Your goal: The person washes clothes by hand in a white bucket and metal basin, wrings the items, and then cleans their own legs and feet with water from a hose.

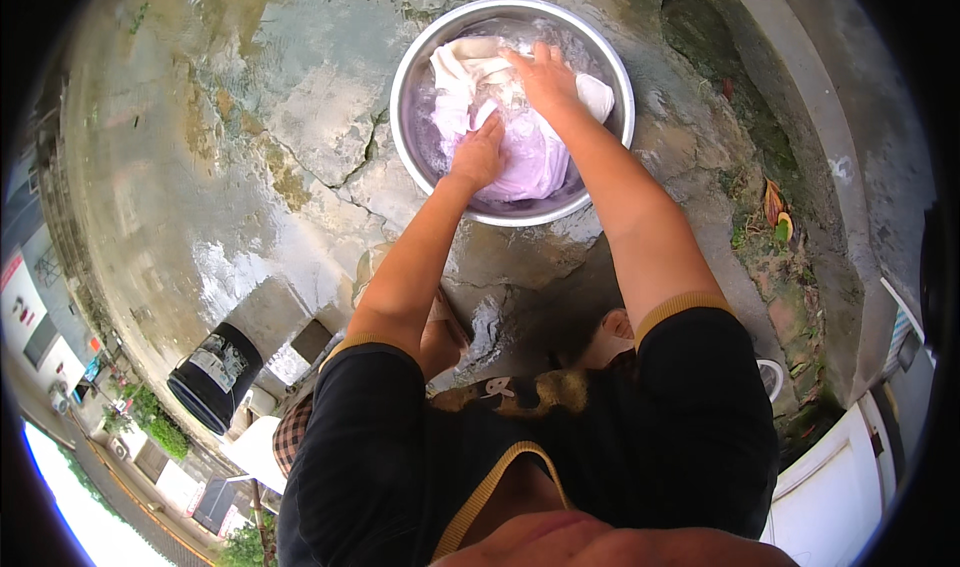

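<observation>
A round metal basin (400, 117) of water stands on the wet concrete in front of me. In it lies soaked pale fabric, white (456, 68) towards the far side and lilac-tinted (532, 162) on the near side; whether it is one piece cannot be told. My left hand (480, 153) touches the cloth left of the middle, beside a raised white fold, and its grip is partly hidden. Palm down, with fingers somewhat spread, my right hand (549, 81) rests on the cloth at the far right.
Cracked, wet concrete (315, 102) surrounds the basin. A black bucket (217, 376) is at the lower left, near a dark block (311, 340). Along the right run a mossy strip with fallen leaves (774, 205) and a concrete kerb (832, 132). My feet (446, 331) are close behind the basin.
</observation>
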Tool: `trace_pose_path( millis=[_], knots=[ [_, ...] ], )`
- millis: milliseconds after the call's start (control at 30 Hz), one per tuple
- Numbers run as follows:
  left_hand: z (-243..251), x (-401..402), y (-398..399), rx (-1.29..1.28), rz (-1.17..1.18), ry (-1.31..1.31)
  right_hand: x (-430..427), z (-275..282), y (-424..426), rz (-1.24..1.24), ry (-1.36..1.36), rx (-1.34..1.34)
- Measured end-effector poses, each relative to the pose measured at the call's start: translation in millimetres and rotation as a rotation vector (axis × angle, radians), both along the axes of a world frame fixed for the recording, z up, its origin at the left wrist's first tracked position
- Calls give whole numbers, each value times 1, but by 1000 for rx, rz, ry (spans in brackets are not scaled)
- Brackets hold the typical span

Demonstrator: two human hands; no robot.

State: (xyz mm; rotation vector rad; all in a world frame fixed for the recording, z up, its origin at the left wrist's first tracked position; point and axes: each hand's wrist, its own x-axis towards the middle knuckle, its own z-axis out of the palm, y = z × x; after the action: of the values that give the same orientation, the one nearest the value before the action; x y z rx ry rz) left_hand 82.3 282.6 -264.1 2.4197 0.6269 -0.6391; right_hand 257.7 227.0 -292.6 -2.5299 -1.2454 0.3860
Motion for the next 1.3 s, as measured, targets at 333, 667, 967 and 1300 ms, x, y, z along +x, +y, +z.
trace_pose_path(
  millis=[333, 667, 967, 1300],
  knots=[
    [51, 3, 60, -1313, 1524, -719, -79, 118, 23, 158, 949, 715],
    [107, 36, 35, -1247, 1707, -690, -35, 85, 31, 2, 369, 259],
    [101, 19, 64, -685, 1242, -602, 49, 25, -23, -294, 1111, 444],
    [72, 40, -2, -1141, 1224, -546, 5, 90, -21, -499, 1621, 492]
  ],
)
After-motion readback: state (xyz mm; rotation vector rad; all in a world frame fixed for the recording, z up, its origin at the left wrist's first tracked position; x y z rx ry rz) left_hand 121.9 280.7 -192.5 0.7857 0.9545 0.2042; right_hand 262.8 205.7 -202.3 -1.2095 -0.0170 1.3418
